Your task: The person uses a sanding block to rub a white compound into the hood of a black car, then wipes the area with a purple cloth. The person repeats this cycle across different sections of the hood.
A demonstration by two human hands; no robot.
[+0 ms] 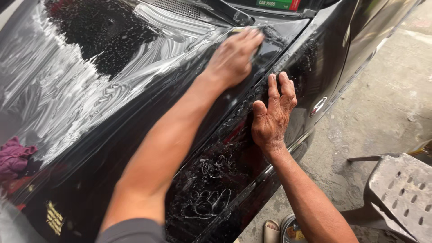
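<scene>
left hand: was pressed palm-down, fingers together, on the far edge of the black car hood; a yellowish pad or sponge was just seen under the fingertips, mostly hidden, so how firmly it was clasped could not be told.
why flat: pad appeared held by downward pressure rather than pinched, judged to spread soap evenly over the panel.
right hand: was laid open and flat on the black fender, fingers spread, tips at the seam between hood and fender; nothing was held.
why there: judged a brace, body weight taken while the left arm was stretched far across.
pad location: far side of hood, just near the wiper and base of the windscreen.
soap film: white swirl streaks were seen over the left and middle of the hood; a bare dark patch remained at far left.
fender surface: suds and a wet handprint were seen low and near, below the right hand.
cloth: purple rag was bunched at the near-left edge of the hood, well apart from both hands.
ground right: grey perforated plastic stool stood on the concrete floor, near right; a sandalled foot was seen at the bottom edge.
</scene>
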